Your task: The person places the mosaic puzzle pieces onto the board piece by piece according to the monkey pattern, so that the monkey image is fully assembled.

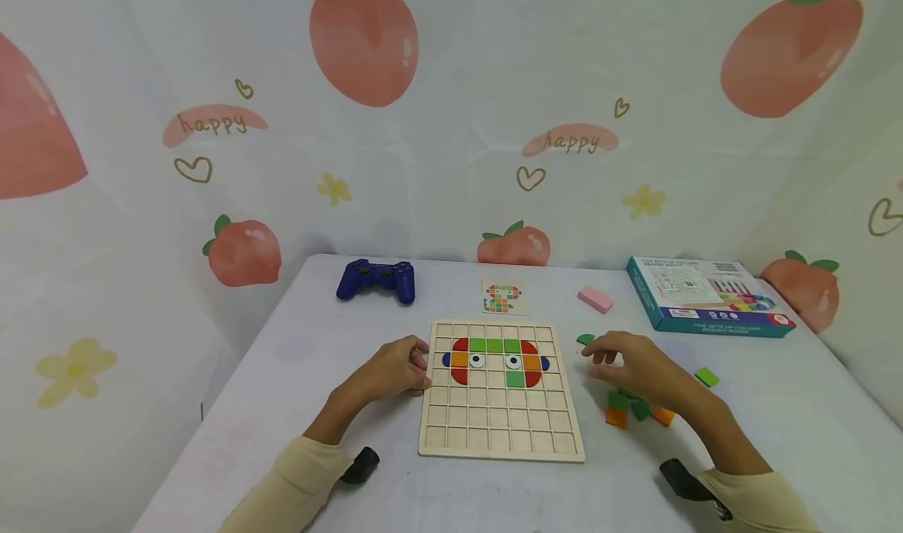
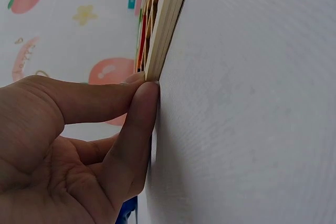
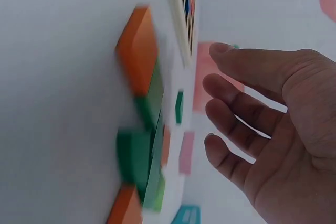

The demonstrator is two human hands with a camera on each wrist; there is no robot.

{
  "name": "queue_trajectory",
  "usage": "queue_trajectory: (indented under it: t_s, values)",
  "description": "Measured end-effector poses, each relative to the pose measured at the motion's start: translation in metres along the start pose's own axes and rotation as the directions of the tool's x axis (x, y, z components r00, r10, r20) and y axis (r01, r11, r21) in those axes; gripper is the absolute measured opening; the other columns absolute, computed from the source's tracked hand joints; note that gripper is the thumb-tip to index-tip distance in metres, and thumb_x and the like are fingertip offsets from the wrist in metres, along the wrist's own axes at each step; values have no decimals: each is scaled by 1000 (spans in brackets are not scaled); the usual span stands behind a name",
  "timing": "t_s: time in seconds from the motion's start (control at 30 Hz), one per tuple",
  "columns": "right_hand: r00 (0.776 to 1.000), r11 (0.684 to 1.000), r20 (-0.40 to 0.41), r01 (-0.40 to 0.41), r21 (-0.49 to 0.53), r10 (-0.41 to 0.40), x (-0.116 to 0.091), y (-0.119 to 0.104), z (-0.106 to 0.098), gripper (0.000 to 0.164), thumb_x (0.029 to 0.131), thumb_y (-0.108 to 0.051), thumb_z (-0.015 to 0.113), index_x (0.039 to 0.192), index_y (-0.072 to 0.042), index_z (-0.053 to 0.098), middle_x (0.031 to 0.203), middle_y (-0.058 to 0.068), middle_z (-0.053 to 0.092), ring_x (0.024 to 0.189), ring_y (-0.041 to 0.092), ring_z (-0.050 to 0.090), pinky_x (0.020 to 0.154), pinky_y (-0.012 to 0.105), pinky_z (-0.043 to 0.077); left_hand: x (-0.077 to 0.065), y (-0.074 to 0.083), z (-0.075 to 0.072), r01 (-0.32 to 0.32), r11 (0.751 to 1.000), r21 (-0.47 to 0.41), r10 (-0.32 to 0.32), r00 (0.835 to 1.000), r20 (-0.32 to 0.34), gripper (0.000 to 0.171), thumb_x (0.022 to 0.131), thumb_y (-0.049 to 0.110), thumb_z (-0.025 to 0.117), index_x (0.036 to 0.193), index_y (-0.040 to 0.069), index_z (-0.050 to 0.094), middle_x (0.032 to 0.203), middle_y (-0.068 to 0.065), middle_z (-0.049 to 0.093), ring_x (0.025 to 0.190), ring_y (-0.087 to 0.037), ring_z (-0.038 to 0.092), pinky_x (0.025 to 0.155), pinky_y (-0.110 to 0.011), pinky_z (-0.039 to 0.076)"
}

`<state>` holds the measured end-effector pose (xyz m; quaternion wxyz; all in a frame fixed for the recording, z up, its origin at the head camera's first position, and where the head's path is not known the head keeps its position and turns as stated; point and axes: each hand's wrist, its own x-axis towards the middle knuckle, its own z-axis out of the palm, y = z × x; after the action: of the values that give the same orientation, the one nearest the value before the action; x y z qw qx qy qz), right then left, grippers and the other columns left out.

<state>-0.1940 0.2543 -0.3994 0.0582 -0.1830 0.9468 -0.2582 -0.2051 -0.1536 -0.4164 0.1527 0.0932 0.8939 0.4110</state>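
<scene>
A wooden grid board (image 1: 487,415) lies on the table, bearing red, green, orange and blue pieces and two eye tiles in its upper rows. My left hand (image 1: 397,370) grips the board's left edge between thumb and fingertips, as the left wrist view shows close up. To the right of the board, my right hand (image 1: 638,364) hovers with loosely bent fingers, nothing between them. A green piece (image 1: 585,339) lies just beyond its fingertips. Under and beside that hand is a small heap of green pieces (image 1: 640,409) and orange squares (image 1: 616,417), blurred in the right wrist view.
Behind the board lies a small picture card (image 1: 504,296). A blue game controller (image 1: 376,281) is at the back left, a pink eraser-like block (image 1: 596,299) at the back right beside a teal box (image 1: 708,296). One light green square (image 1: 707,377) lies apart on the right.
</scene>
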Motion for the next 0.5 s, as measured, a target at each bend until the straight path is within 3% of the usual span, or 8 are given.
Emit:
queue_trajectory:
  t_s: [0.33,0.5]
  values:
    - [992,992,-10,-129,-3,129,-21,32,-17,28,96,-21,77,120,-6,76,97,0,67,94,20,57,74,27,54,1,-1,1,8,1000,0,-8,1000,-8,52,86,1,84,132,-4,61,101,-6,64,88,-17,62,81,-31,57]
    - [989,989,-9,-146,-18,146,-26,48,-20,28,96,-20,77,120,-5,76,94,-2,68,91,18,59,77,29,55,0,-1,1,0,1000,8,0,1000,-8,53,86,3,84,133,-4,61,102,-6,65,89,-18,61,83,-33,57]
